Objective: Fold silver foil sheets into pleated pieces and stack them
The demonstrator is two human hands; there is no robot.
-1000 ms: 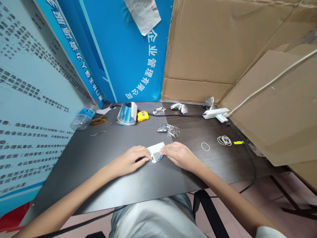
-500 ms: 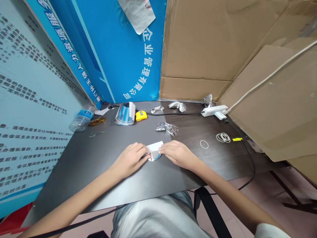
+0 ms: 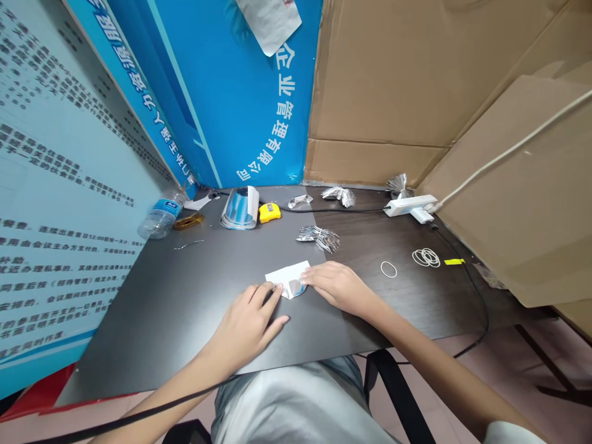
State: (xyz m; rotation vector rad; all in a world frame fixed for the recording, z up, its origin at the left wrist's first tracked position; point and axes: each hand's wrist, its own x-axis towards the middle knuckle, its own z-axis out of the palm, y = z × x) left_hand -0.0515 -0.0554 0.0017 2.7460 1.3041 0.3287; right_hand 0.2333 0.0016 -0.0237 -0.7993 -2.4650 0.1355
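A folded white sheet with a silver foil face lies flat on the dark tabletop, just in front of me. My right hand rests on its right end, with the fingertips pressing on the foil. My left hand lies lower on the table, fingers spread, and its fingertips just reach the sheet's near left edge. The hands hide part of the sheet's lower side.
Farther back lie crumpled foil fans, a rolled clear-and-blue sheet, a yellow tape measure, a plastic water bottle, rubber bands and a white power strip. Printed boards and cardboard sheets wall the table.
My left hand has drawn back toward me from the sheet, and its fingers have opened. The sheet now shows more of its white left part. My right hand stays on it.
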